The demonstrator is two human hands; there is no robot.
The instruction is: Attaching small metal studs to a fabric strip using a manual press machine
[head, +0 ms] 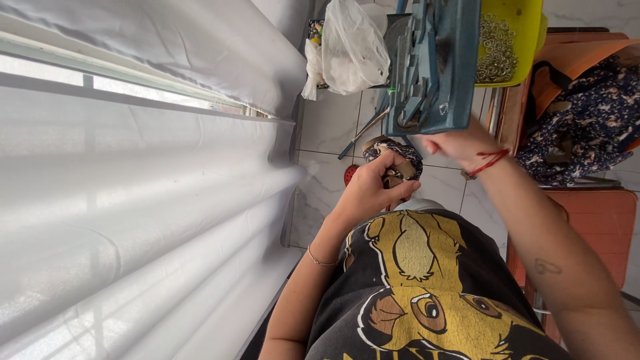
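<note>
We judge the step in hand to be feeding a small piece to the press [432, 67], the blue-grey metal tool at top centre of the frame. Our left hand [373, 190], at frame centre, curls its fingers [400, 192] around a patterned strap [393, 157], dark with pale flecks. The fingers are closed on it, the thumb pressing from the near side, and the strap's bunched end sticks out just above the knuckles, toward the press.

Our right hand [460, 143], right of centre with a red thread [490, 161] at the wrist, reaches up to the lower edge of the press. Its fingertips are hidden behind the tool's frame, so we cannot tell whether they are closed on anything or merely touching it.

The strap sits between the two hands, just below the press and not yet in it. As we judge it, the next move calls for lifting the strap's free end into the tool's mouth and keeping it flat and steady there.

A yellow tub [513, 40] of metal rings [497, 47] stands at upper right, just beside the press; a white plastic bag [350, 47] lies to the left of it.
</note>
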